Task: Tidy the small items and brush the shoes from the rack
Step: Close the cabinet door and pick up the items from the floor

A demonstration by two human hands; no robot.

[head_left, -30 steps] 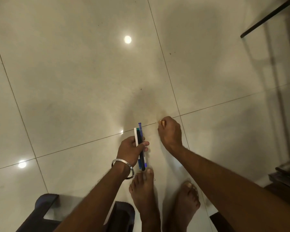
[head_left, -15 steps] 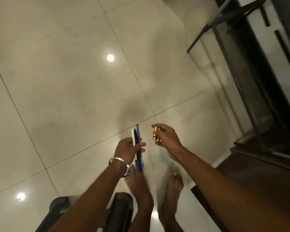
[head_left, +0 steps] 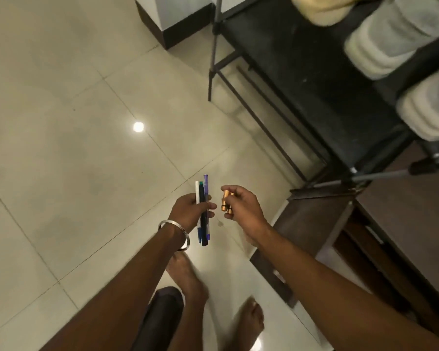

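Observation:
My left hand (head_left: 188,210), with a metal bangle on its wrist, grips a bundle of pens (head_left: 203,226), white, black, green-capped and blue, that stick out above and below the fist. My right hand (head_left: 243,209) pinches two small orange-gold batteries (head_left: 226,202), held upright side by side just right of the pens. Both hands hover over the tiled floor. The black shoe rack (head_left: 302,79) stands at the upper right, with pale white shoes (head_left: 395,41) on its shelf at the far right.
A dark wooden cabinet (head_left: 365,224) stands to the right, below the rack. A white pillar with a dark base (head_left: 173,24) rises at the top. My bare feet (head_left: 188,279) stand on the glossy floor, beside a dark object (head_left: 157,320) at the bottom edge.
The view has swung right and up, so the rack and its shoes have come into sight. My right hand lifted the batteries off the floor. My left hand keeps its hold on the pens.

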